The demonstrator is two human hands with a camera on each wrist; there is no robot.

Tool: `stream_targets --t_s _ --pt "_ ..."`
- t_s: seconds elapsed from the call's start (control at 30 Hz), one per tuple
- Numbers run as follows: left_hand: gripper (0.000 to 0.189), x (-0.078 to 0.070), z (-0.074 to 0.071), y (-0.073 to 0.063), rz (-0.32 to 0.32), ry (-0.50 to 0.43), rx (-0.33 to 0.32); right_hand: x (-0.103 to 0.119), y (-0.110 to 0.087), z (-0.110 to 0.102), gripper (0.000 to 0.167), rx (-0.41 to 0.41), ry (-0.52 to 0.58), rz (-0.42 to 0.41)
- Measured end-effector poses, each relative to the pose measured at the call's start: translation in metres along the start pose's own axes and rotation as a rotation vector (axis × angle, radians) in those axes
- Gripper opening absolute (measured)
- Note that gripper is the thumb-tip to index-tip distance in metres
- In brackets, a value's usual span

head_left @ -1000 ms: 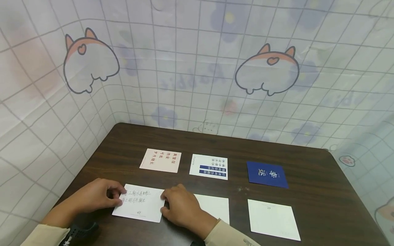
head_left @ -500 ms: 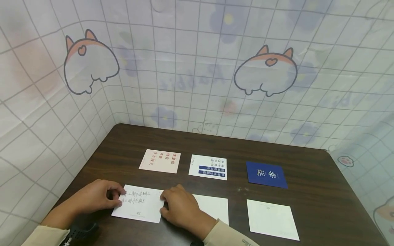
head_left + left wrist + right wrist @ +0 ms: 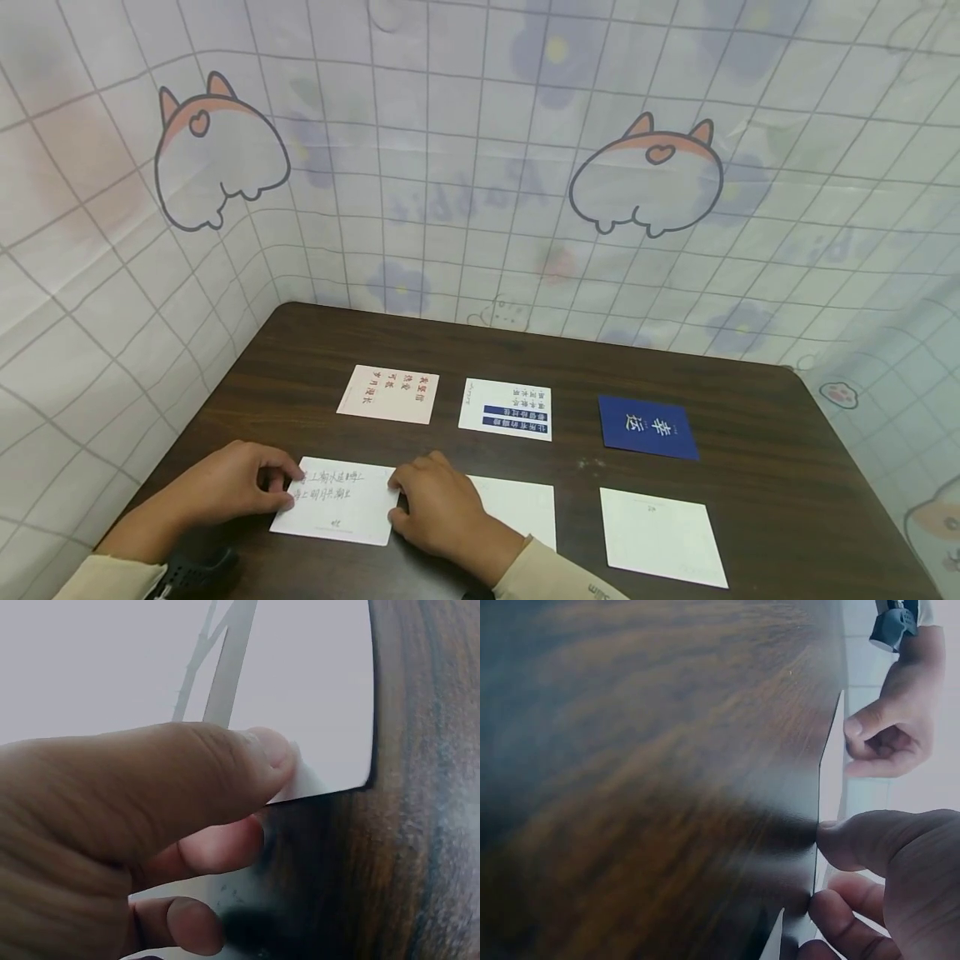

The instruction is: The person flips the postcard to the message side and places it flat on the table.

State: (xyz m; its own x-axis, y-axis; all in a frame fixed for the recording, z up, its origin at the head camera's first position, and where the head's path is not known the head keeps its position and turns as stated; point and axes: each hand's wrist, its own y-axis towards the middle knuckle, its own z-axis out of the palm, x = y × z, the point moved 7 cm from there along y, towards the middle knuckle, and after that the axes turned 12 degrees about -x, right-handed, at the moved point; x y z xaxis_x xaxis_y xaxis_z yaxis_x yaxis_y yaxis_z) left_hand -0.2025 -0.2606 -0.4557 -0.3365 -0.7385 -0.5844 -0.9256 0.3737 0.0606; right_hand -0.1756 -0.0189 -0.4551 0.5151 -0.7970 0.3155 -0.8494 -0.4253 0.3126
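A white card (image 3: 337, 508) with handwritten characters lies at the front left of the table, between both hands. My left hand (image 3: 221, 487) holds its left edge with thumb and curled fingers. In the left wrist view, the left thumb (image 3: 255, 761) presses on the card's (image 3: 315, 697) face close to its border. At the opposite edge, my right hand (image 3: 442, 508) grips with thumb and forefinger. The right wrist view shows the right thumb (image 3: 847, 840) against the rim of the card (image 3: 831, 765). A second white card (image 3: 521, 508) is partly hidden behind the right hand.
Farther back on the dark wooden table (image 3: 525, 350) lie a pink card (image 3: 390, 393), a white-and-blue printed card (image 3: 506, 408) and a blue card (image 3: 648, 427). Another white card (image 3: 663, 537) is at the front right. A patterned curtain (image 3: 465, 167) encloses the table.
The far edge of the handwritten card has come slightly nearer and lower in the head view. Both hands keep nearly the same place and hold.
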Motion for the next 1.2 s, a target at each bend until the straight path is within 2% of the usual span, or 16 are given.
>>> stream_targets --t_s 0.23,0.47,0.6,0.8,1.0,1.2 --pt "0.023 0.002 0.002 0.0 -0.011 -0.004 0.006 -0.001 0.0 0.001 0.026 0.003 -0.006 -0.002" --pt "0.022 0.002 0.003 0.001 -0.019 0.011 0.004 -0.001 0.0 -0.002 0.028 0.05 0.037 0.031" --pt "0.021 0.001 0.004 0.003 -0.001 0.02 -0.005 -0.001 0.0 -0.005 0.028 0.061 0.053 0.017" --pt "0.016 -0.008 0.004 0.01 0.055 0.026 -0.032 -0.002 -0.002 -0.009 0.028 0.091 0.102 -0.006" --pt "0.016 -0.022 0.007 0.021 0.071 0.05 -0.041 -0.007 -0.004 -0.015 0.029 0.11 0.133 -0.068" --pt "0.018 -0.035 0.012 0.029 0.1 0.069 -0.044 -0.013 -0.008 -0.021 0.027 0.125 0.158 -0.075"
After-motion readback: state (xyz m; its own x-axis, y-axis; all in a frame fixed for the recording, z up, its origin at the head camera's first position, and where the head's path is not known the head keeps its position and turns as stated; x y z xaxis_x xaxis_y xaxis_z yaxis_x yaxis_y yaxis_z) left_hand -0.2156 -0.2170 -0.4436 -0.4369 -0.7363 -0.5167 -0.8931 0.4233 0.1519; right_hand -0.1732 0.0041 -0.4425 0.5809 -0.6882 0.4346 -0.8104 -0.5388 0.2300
